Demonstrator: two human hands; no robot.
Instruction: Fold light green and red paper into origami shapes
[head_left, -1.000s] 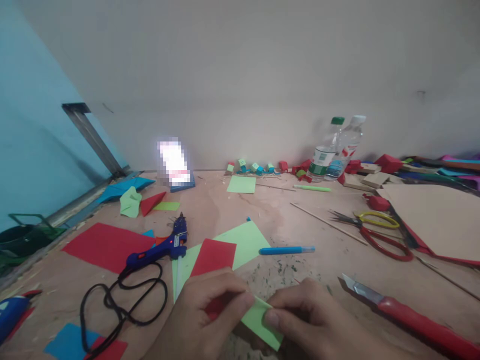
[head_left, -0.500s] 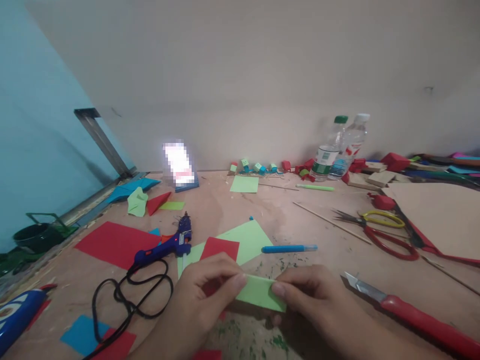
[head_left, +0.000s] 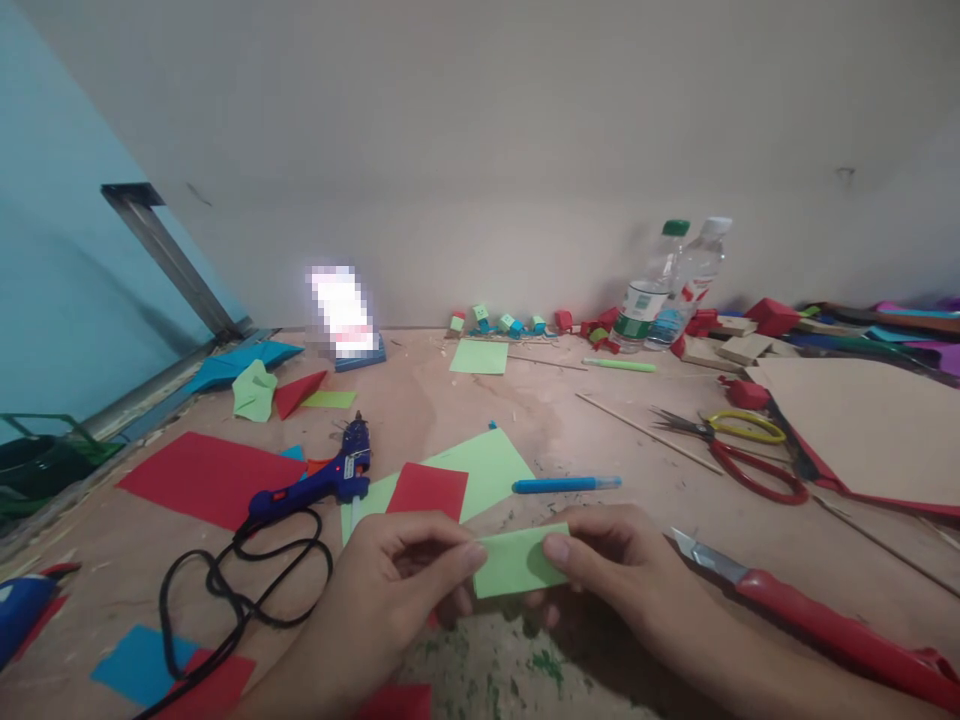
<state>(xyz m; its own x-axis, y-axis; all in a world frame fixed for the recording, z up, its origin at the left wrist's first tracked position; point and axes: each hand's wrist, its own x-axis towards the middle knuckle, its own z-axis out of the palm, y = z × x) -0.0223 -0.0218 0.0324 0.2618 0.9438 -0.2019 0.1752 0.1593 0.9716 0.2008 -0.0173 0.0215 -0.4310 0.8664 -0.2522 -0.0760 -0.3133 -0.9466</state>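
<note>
A small light green paper [head_left: 516,563], which looks folded, is held level between both hands above the table. My left hand [head_left: 412,570] pinches its left end, thumb in front and fingers behind. At its right end, my right hand [head_left: 611,565] grips it with the thumb on the front face. Just behind the hands lie a red paper square [head_left: 429,490] and a larger light green sheet [head_left: 499,465] under it. A blue pen [head_left: 566,485] rests beyond my right hand.
To the left are a blue glue gun [head_left: 315,485] and its black cord [head_left: 214,570]. On the right lie a red cutter [head_left: 817,610], scissors [head_left: 757,470] and thin sticks. Two bottles [head_left: 641,300] and a lit phone [head_left: 341,312] stand near the wall.
The green paper has turned from slanting down rightward to nearly level, its right end raised. Both hands still hold it. The whole view has shifted slightly.
</note>
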